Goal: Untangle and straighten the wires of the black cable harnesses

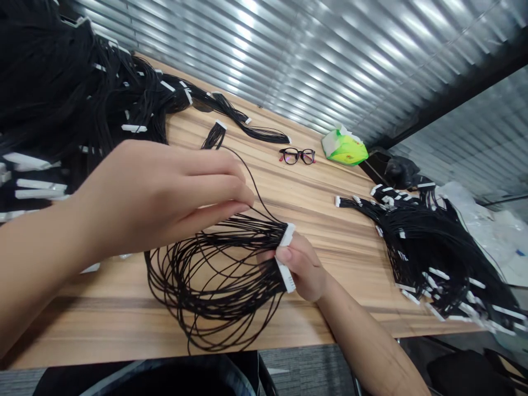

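A black wire harness [214,275] lies in loops on the wooden surface [103,324], its wires running up to two white connectors [285,275], both gripped between the thumb and fingers of our right hand [301,267]. Our left hand [165,198] curls above the wires, its fingertips [249,195] at them, though we cannot tell whether it pinches any. Farther off we count two smaller bundles [247,124], one pair of glasses [297,156] and one green tissue packet [345,147]; a large heap of harnesses [53,99] lies left, another heap [433,258] right.
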The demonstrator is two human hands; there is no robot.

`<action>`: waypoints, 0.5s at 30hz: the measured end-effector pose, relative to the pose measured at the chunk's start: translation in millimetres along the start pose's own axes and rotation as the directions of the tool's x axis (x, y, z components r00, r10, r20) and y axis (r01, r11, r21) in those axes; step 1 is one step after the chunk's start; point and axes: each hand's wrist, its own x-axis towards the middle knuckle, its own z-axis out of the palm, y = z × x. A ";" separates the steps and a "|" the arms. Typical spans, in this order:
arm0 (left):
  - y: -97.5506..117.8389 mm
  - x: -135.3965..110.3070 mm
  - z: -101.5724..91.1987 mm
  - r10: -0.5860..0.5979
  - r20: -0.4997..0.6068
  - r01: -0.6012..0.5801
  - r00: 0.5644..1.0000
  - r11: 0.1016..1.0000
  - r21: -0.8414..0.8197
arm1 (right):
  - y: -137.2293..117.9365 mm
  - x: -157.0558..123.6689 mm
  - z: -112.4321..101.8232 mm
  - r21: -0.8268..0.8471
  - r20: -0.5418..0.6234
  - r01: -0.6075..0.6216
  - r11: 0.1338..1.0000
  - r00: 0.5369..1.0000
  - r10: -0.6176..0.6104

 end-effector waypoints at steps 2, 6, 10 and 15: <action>-3.4 -2.6 3.2 0.089 0.083 -0.087 0.993 0.996 -0.032 | -2.1 -2.0 2.0 0.029 -0.001 -0.014 0.999 1.000 0.014; -3.5 -5.1 8.2 0.102 0.121 -0.073 0.987 0.973 -0.218 | -3.8 -3.9 5.0 0.092 0.002 -0.038 0.995 0.999 0.038; 4.0 -1.6 9.6 0.078 0.102 -0.035 0.992 0.929 -0.370 | -3.9 -4.4 6.2 0.151 0.033 -0.038 0.988 0.999 0.033; 10.6 1.6 9.5 -0.004 0.062 0.025 0.998 0.943 -0.332 | 2.0 -3.8 4.1 0.178 0.009 -0.059 0.982 0.998 0.058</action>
